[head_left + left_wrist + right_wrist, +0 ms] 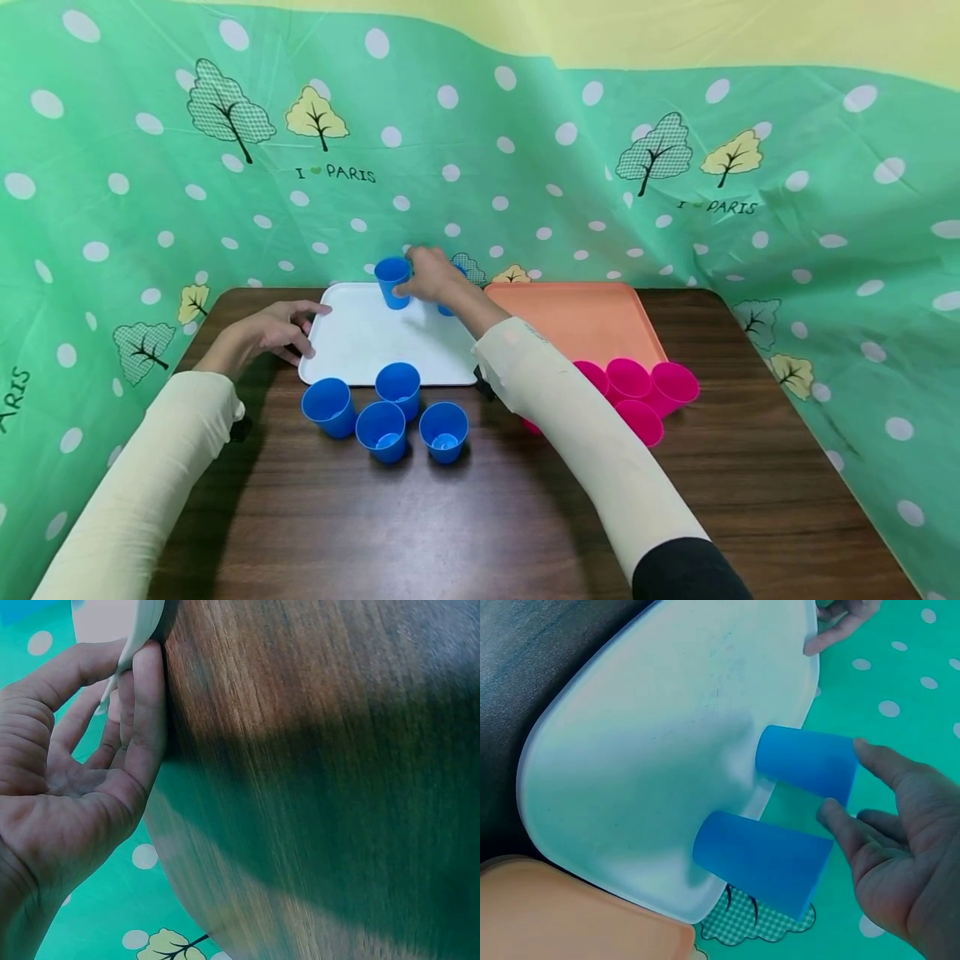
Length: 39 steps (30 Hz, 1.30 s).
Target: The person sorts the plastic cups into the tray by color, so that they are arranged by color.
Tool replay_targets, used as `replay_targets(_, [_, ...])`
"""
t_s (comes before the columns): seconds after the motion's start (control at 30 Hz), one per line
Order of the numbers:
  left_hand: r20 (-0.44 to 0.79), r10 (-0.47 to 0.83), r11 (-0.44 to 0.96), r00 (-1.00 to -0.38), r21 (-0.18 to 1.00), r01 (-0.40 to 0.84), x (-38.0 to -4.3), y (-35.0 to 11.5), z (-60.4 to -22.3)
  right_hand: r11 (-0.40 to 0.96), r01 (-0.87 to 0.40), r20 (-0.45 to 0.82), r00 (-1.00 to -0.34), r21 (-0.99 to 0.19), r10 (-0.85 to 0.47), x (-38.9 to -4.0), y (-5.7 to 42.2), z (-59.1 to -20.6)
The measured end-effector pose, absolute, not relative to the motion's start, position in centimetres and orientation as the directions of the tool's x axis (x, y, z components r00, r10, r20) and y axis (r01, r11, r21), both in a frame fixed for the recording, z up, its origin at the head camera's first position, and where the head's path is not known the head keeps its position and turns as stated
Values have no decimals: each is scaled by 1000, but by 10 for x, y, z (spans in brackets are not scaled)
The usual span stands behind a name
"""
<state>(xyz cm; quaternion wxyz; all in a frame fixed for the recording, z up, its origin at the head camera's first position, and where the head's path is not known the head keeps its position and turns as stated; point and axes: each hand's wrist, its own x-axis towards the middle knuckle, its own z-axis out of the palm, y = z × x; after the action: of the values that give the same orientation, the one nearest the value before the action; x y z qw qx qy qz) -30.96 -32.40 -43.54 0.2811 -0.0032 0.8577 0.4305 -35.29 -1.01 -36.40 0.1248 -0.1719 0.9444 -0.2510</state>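
At the white tray's (345,350) left edge, my left hand (273,329) grips the rim between thumb and fingers. The left wrist view shows this left hand (90,742) with the tray edge (142,634) pinched at its fingertips. My right hand (435,275) is at the tray's back, holding a blue cup (392,283) near its rim. In the right wrist view, the fingertips of the right hand (900,825) lie either side of that cup's (806,761) rim. A second blue cup (761,859) stands beside it on the tray, partly hidden by the hand in the head view.
Several blue cups (382,432) stand in front of the white tray. An orange tray (577,312) lies to its right, with several pink cups (673,387) before it, partly covered by my right sleeve. A green patterned cloth (525,167) hangs behind the wooden table (420,533).
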Motion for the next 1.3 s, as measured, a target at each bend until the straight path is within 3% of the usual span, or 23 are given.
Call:
replay_targets(0.37, [-482, 233, 633, -845, 735, -245, -307, -324, -433, 751, -313, -54, -906, -582, -420, -346, 5, -360])
replay_targets(1.3, [-489, 211, 647, -846, 719, -254, -307, -320, -431, 671, -424, -84, -806, -608, -586, -305, 22, -334])
